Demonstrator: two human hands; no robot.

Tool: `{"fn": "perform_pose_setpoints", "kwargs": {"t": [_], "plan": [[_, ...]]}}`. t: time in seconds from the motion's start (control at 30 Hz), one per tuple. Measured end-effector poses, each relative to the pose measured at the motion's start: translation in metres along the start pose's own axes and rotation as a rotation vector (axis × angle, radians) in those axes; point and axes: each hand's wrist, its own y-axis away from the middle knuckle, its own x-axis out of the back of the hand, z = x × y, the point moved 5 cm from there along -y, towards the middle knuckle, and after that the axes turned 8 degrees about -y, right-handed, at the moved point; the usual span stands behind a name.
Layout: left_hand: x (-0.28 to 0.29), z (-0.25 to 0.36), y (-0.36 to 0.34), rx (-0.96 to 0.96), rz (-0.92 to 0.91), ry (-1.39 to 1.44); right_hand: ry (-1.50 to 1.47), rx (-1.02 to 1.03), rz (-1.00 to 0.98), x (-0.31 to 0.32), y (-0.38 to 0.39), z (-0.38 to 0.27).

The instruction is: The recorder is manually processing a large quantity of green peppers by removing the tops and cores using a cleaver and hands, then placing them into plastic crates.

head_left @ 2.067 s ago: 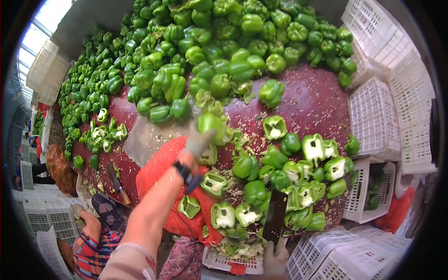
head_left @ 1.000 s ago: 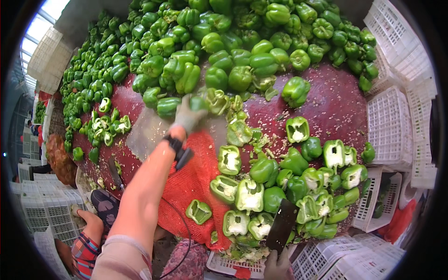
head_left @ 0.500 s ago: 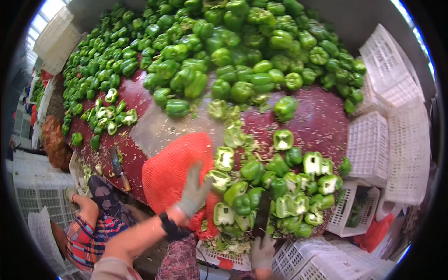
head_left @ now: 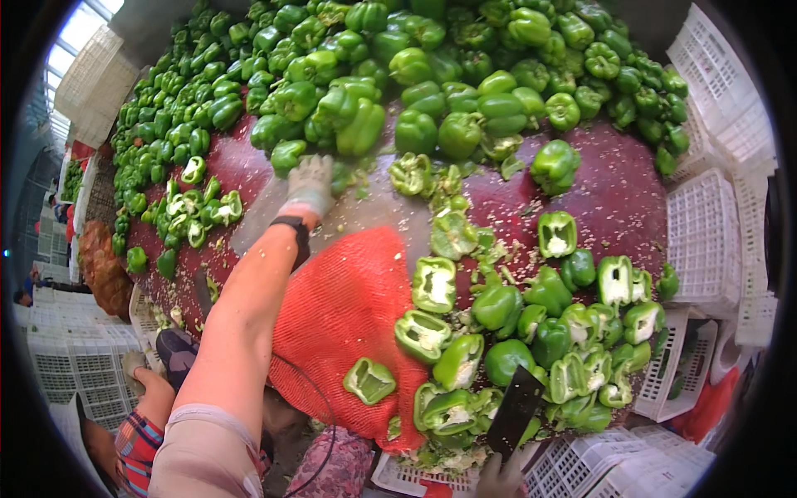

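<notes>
My left hand (head_left: 310, 184), in a pale glove, reaches to the front edge of a big heap of green bell peppers (head_left: 357, 124). Its fingers curl over a green bell pepper (head_left: 339, 178) that is mostly hidden beneath them. At the lower edge, my gloved right hand (head_left: 500, 480) grips a wide, dark-bladed knife (head_left: 515, 412), its blade over the cut peppers. Halved peppers (head_left: 434, 285) with pale insides lie mixed with whole ones right of a red mesh sack (head_left: 332, 303). One pepper piece (head_left: 369, 380) rests on the sack.
White plastic crates (head_left: 704, 236) stand along the right; more (head_left: 573, 473) are at the lower right. Another person's plaid sleeve (head_left: 133, 444) and gloved hand (head_left: 133, 365) are at left. Seeds and scraps dot the dark red table (head_left: 606, 166). A black cord (head_left: 330, 407) hangs near my left arm.
My left hand has moved from the red sack forward to the heap. A pepper piece now lies on the sack. My right hand still holds the knife, now more tilted, and the whole view has shifted.
</notes>
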Motion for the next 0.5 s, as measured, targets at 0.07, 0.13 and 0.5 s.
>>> {"fn": "perform_pose_setpoints", "kwargs": {"t": [0.07,0.13,0.5], "plan": [[0.008,-0.002,0.019,0.098,-0.098,0.103,0.255,0.174,0.022,0.004,0.004,-0.009],[0.005,-0.018,0.043,0.182,-0.094,0.299,-0.512,-0.450,-0.187,0.019,-0.011,-0.018],[0.184,0.155,0.232,-0.090,-0.642,1.857,-1.115,-0.663,0.372,0.159,-0.044,-0.076]]}}
